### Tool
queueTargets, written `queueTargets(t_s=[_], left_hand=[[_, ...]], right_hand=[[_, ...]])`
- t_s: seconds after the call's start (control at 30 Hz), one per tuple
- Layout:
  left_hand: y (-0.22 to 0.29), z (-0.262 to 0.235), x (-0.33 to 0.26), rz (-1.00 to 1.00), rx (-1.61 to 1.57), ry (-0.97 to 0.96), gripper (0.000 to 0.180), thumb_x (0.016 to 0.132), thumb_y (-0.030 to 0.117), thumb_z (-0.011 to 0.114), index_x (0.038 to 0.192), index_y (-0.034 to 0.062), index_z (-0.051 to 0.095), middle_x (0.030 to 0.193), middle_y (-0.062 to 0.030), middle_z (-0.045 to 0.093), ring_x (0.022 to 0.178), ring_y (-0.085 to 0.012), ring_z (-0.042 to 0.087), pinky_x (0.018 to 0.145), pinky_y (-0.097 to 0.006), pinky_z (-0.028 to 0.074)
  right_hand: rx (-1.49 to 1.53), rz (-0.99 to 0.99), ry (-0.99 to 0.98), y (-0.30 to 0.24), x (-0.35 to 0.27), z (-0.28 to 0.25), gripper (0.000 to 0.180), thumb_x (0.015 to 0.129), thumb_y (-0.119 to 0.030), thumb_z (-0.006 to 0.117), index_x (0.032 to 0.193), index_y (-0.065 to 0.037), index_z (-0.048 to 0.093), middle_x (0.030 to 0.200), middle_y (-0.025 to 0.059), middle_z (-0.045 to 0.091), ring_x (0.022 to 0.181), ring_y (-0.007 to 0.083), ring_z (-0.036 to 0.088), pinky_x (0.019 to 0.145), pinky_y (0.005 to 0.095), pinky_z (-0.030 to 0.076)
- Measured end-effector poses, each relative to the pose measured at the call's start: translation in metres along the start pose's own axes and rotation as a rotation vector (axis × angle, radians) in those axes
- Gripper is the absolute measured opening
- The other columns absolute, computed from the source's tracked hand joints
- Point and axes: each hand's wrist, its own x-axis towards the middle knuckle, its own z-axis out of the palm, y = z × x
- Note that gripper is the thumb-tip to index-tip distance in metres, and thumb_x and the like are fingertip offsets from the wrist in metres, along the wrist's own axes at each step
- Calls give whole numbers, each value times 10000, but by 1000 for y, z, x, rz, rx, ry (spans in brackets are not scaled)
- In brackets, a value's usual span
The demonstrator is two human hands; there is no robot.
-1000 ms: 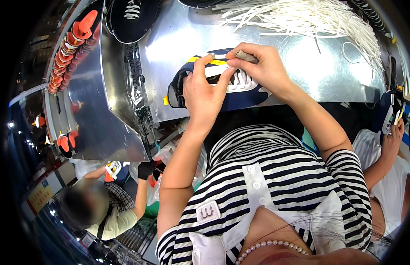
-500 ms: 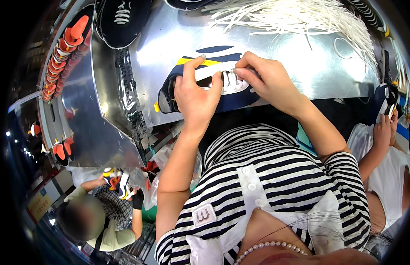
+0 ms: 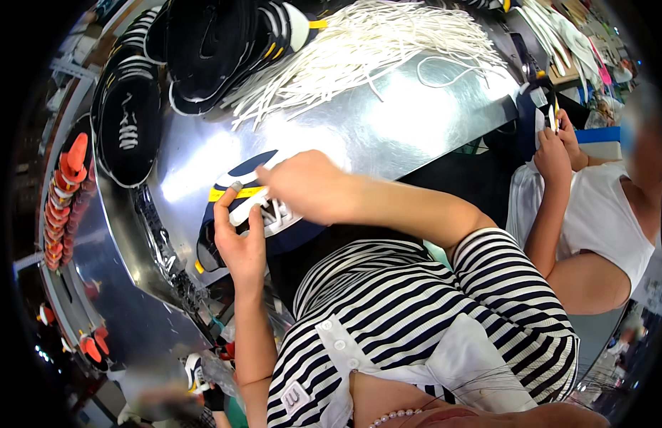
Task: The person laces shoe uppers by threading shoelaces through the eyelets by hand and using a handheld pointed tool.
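A navy, white and yellow sneaker [image 3: 294, 237] lies on its side at the near edge of the metal table, with white lacing [image 3: 276, 216] across its front opening. My left hand [image 3: 239, 239] holds it near the opening, the thumb by the lacing and a fingertip on the upper side. Above the lacing, my right hand [image 3: 306, 187] is smeared by motion. Whether its fingers pinch a lace end cannot be made out.
A big heap of loose white shoelaces [image 3: 373, 53] covers the table's far side. Black shoes [image 3: 129, 132] stand stacked at the far left, beside a row of orange-red shoe parts [image 3: 60, 207]. At the right, a co-worker's hands [image 3: 555, 146] work on a shoe.
The view has swung, so the table and shoe sit further left and the laces lower. My right hand has shifted over the shoe's front and blurs; my left hand keeps its hold.
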Motion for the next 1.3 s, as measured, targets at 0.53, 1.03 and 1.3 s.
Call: queueTargets(t_s=[0.53, 1.03, 1.3], left_hand=[[13, -16, 12, -258, -332, -269, 591, 845, -72, 711, 1349, 30, 419, 1182, -118, 610, 1056, -187, 630, 933, -318, 529], [9, -5, 36, -299, -260, -160, 420, 975, 154, 637, 1312, 7, 434, 995, -97, 656, 863, -139, 631, 785, -280, 520], [37, -7, 28, -60, 322, -187, 476, 999, 169, 580, 1382, -11, 362, 1027, -260, 681, 939, -363, 690, 823, -400, 526]], right_hand=[[515, 55, 554, 39, -6, 48, 245, 793, -55, 691, 1029, -120, 706, 793, 49, 677, 638, 235, 650, 560, 313, 507], [625, -579, 351, -12, -23, 9, 239, 715, -78, 735, 932, -160, 683, 763, -3, 615, 649, 187, 633, 532, 329, 480], [754, -26, 313, 8, -41, 37, 165, 843, -67, 723, 1008, -70, 730, 788, 37, 687, 589, 132, 590, 534, 269, 452]])
